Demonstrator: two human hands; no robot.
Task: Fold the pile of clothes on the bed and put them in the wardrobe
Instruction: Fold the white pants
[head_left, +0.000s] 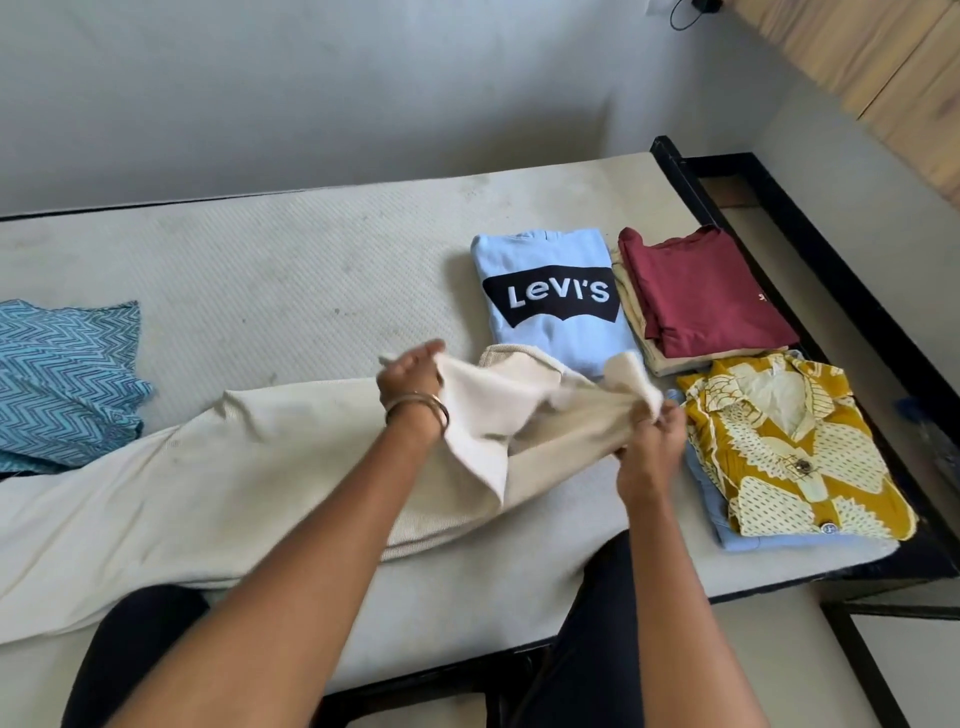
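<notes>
Head view: cream trousers lie on the bed with their long axis running left to right, waist end at the right and raised, pinched by the left hand and right hand, hands apart.

Cream trousers at lower left: matt woven cloth, fine ribbed texture, whiter smooth lining at the waist. Mattress across centre: matt quilted fabric, faintly stained. Light blue sweatshirt right of centre: soft knit, flat printed logo. Maroon top: smooth matt cloth. Mustard printed shirt at right: thin cloth, glossy buttons. Bed frame: black, slight sheen. Bangle mid-frame: shiny metal. Wood-grain panel, upper right.
</notes>
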